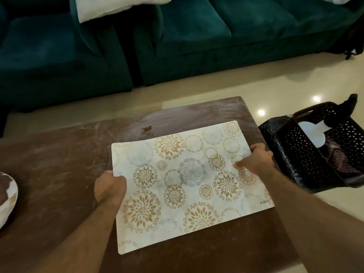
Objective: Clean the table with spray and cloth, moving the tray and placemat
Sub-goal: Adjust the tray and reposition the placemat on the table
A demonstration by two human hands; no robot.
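A white placemat (183, 186) with gold and grey flower circles lies over the right half of a brown wooden table (59, 170). My left hand (110, 187) grips the mat's left edge, fingers curled under it. At the mat's right edge, my right hand (256, 160) holds on with the thumb on top. The table top shows whitish streaks and a small dark stain (146, 130) just beyond the mat. No spray bottle is in view; a checked fabric that may be a cloth (338, 156) lies in the basket.
A black perforated basket (307, 154) stands on the floor right of the table, holding a white object and the fabric. A round white and brown object (7, 196) pokes in at the table's left edge. A teal sofa (177, 36) with a white cushion runs along the back.
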